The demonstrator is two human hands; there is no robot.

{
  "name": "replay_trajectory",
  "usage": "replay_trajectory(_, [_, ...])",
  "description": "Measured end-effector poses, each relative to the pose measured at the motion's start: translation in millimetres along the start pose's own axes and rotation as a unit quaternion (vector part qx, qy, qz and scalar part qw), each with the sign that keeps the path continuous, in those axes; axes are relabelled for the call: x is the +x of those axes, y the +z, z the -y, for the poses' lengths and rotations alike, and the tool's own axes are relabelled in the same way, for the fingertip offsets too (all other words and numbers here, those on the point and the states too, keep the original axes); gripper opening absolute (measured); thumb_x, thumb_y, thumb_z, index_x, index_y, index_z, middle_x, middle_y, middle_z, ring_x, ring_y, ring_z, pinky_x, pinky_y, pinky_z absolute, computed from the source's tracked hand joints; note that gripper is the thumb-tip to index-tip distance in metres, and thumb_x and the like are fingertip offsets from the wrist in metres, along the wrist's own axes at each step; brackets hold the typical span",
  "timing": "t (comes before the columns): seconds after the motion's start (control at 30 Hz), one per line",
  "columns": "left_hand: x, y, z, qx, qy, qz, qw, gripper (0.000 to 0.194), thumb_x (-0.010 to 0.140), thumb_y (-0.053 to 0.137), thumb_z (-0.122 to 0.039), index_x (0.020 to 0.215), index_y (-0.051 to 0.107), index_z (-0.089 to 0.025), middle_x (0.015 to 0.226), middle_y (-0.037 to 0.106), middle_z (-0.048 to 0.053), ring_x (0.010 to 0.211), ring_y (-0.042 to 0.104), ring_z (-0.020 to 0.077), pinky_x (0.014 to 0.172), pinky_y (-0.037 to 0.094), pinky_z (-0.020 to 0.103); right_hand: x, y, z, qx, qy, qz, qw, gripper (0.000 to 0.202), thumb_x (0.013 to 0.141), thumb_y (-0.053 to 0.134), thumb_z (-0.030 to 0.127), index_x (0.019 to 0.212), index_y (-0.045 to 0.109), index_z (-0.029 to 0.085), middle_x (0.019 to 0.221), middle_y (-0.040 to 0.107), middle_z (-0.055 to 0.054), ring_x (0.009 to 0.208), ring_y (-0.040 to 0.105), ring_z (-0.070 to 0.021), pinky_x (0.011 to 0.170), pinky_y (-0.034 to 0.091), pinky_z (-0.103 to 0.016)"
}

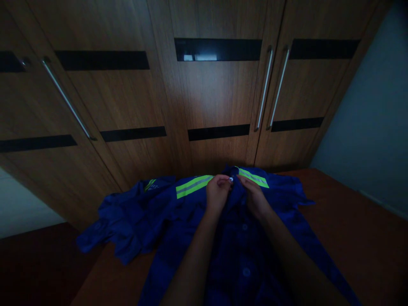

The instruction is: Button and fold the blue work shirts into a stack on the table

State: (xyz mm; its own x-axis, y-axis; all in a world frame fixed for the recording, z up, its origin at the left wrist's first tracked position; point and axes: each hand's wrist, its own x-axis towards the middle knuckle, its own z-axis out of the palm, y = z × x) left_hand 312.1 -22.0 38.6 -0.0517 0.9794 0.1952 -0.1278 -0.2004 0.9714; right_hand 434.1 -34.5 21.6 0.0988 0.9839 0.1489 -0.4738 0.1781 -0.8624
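Observation:
A dark blue work jacket [191, 221] with yellow-green reflective strips [193, 186] lies spread out, front side up. At its collar, my left hand [217, 191] is closed, thumb and forefinger pinching a small shiny button [231, 180]. My right hand [255, 196] is across from it, with its fingers together on the other edge of the jacket's front, just beside the button. Its thumb is mostly hidden. Further down the front, two more round buttons show, an upper button [245, 227] and a lower button [246, 272]. Dim light blurs the finer cloth edges.
Beneath the jacket is a reddish-brown wooden surface [357, 238]. A wooden wardrobe [213, 93] with black bands and long metal handles [264, 89] stands directly behind it. A pale wall [369, 127] rises on the right. The jacket's crumpled sleeve [127, 225] reaches the left edge.

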Motion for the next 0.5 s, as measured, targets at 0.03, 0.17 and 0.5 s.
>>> replay_trajectory(0.03, [-0.5, -0.7, -0.6, -0.014, -0.015, 0.0, 1.0, 0.007, 0.068, 0.067, -0.017, 0.074, 0.063, -0.017, 0.061, 0.064, -0.001, 0.052, 0.056, 0.0091, 0.05, 0.041, 0.018, -0.2, -0.2, -2.3, -0.017, -0.002, 0.002, 1.0, 0.026, 0.067, 0.071, 0.032, 0.09, 0.069, 0.021, 0.088, 0.07, -0.003, 0.09, 0.062, -0.0213, 0.084, 0.044, -0.033])
replay_trajectory(0.17, [-2.9, -5.5, -5.8, -0.075, -0.088, 0.005, 0.993, 0.012, 0.067, 0.069, -0.019, 0.078, 0.064, -0.015, 0.068, 0.069, 0.003, 0.05, 0.056, 0.0072, 0.045, 0.039, 0.016, 0.1, -1.6, -10.8, -0.073, -0.01, 0.032, 0.997, 0.035, 0.063, 0.076, 0.034, 0.094, 0.064, 0.024, 0.078, 0.067, 0.002, 0.076, 0.06, -0.0166, 0.071, 0.045, -0.028])
replay_trajectory(0.5, [-4.5, -3.8, -2.7, -0.109, -0.158, -0.014, 0.981, 0.016, 0.073, 0.068, -0.025, 0.083, 0.058, -0.016, 0.086, 0.073, 0.009, 0.058, 0.066, 0.0107, 0.043, 0.04, 0.014, 2.5, -6.0, -18.2, -0.092, -0.012, -0.005, 0.996, 0.031, 0.063, 0.073, 0.037, 0.09, 0.069, 0.022, 0.084, 0.069, -0.001, 0.078, 0.06, -0.0179, 0.071, 0.045, -0.029])
